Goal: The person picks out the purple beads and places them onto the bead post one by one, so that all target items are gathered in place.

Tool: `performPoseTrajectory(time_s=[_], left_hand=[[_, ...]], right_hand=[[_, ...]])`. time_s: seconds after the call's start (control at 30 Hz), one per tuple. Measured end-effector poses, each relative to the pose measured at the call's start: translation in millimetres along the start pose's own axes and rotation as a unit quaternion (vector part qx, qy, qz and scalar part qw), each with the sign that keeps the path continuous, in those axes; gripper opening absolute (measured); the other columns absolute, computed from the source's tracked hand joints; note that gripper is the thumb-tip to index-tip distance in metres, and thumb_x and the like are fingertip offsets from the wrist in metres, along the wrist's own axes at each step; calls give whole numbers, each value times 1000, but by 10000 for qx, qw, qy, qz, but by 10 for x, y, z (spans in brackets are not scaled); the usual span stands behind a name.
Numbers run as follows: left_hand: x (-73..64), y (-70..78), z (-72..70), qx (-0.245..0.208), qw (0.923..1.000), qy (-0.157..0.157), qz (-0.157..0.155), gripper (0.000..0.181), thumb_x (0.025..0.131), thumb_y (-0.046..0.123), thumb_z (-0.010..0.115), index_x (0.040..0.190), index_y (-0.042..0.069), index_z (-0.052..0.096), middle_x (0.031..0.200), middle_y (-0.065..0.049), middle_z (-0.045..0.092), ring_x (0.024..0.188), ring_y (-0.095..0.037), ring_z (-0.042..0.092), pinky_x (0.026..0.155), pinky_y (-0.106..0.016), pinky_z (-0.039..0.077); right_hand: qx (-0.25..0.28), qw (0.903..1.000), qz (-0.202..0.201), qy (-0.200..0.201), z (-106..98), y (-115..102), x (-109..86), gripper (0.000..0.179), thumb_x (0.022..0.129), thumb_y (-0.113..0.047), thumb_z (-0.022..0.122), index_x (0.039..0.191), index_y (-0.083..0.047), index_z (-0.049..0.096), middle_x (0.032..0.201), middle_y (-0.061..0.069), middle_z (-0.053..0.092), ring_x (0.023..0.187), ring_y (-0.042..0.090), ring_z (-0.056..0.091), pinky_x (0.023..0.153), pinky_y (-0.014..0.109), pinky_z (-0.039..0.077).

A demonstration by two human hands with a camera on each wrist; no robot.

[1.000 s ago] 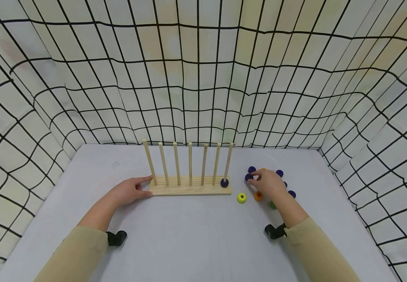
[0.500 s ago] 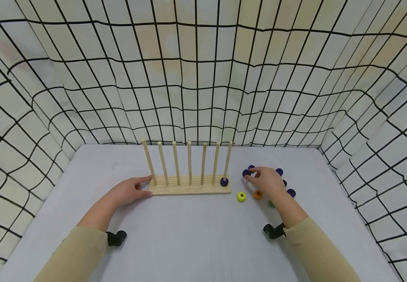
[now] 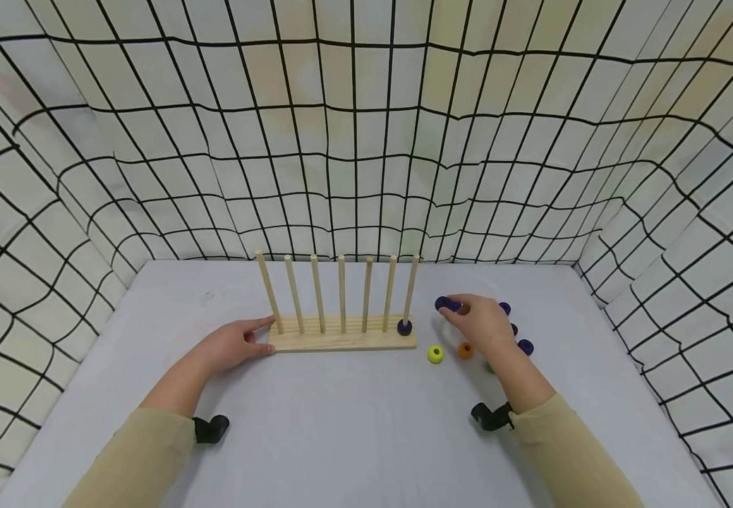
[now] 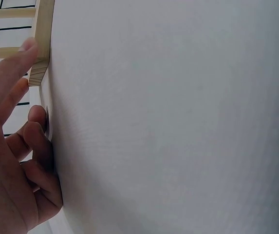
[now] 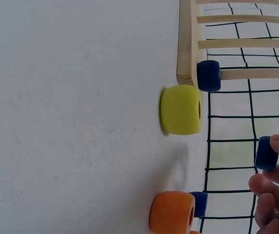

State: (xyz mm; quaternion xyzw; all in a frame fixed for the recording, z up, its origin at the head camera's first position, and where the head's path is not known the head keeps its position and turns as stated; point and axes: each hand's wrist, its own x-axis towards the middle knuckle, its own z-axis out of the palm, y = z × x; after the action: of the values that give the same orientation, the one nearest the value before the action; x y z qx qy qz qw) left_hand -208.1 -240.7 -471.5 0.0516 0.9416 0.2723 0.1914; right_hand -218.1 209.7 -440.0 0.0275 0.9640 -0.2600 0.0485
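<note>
My left hand (image 3: 234, 344) grips the left end of a wooden peg rack (image 3: 341, 341), thumb on its front side and forefinger at the back corner; its other fingers curl beside the table in the left wrist view. Several upright pegs stand in the rack. One dark blue bead (image 5: 208, 76) sits low on the rightmost peg. Between thumb and fingertips, my right hand (image 3: 483, 326) pinches another dark blue bead (image 5: 267, 153), held above the table to the right of the rack. A yellow bead (image 3: 435, 354) and an orange bead (image 3: 465, 351) lie below that hand.
Several more blue beads (image 3: 525, 346) lie right of my right hand. A green bead (image 3: 490, 367) is mostly hidden under the right wrist. Black netting (image 3: 356, 155) over white walls surrounds the back and sides of the white table (image 3: 353, 423).
My right hand has lifted the blue bead off the table, moving it up and slightly left from the other beads. The left hand and the rack have stayed in place.
</note>
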Motion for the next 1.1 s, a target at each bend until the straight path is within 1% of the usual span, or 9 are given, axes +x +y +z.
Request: performPoseTrajectory(time_s=[0.27, 0.57, 0.7, 0.93, 1.1], left_hand=[[13, -10, 7, -29, 10000, -1, 4, 75, 88, 43, 73, 152, 16, 43, 80, -6, 46, 72, -20, 41, 64, -35, 32], [31, -22, -7, -4, 10000, -49, 49, 77, 88, 44, 73, 152, 16, 41, 79, -5, 45, 71, -19, 40, 63, -34, 32], [43, -32, -8, 1, 10000, -28, 51, 77, 88, 45, 73, 152, 15, 42, 80, -5, 45, 71, -19, 41, 63, -34, 32], [44, -40, -6, -32, 10000, -28, 79, 76, 88, 43, 74, 152, 14, 42, 78, -4, 45, 70, -19, 40, 62, -34, 32], [40, -29, -4, -3, 10000, -16, 83, 75, 88, 42, 74, 151, 14, 43, 79, -5, 45, 70, -19, 40, 62, -34, 32]], right_hand=[[1, 9994, -289, 187, -32, -48, -22, 51, 93, -45, 67, 136, -19, 63, 101, 6, 69, 70, 20, 56, 56, 30, 45], [-114, 9975, -502, 476, -148, -147, -72, 50, 94, -47, 66, 136, -20, 63, 97, 5, 69, 72, 20, 57, 59, 30, 46], [-88, 9968, -546, 581, -191, -180, -83, 50, 94, -46, 66, 135, -19, 63, 97, 5, 68, 73, 21, 57, 61, 31, 47], [-46, 9959, -638, 644, -260, -242, -113, 49, 94, -46, 65, 135, -19, 63, 100, 5, 69, 79, 22, 57, 65, 32, 45], [-122, 9949, -682, 730, -309, -291, -134, 47, 95, -45, 64, 135, -21, 63, 97, 3, 68, 78, 21, 57, 64, 32, 45]])
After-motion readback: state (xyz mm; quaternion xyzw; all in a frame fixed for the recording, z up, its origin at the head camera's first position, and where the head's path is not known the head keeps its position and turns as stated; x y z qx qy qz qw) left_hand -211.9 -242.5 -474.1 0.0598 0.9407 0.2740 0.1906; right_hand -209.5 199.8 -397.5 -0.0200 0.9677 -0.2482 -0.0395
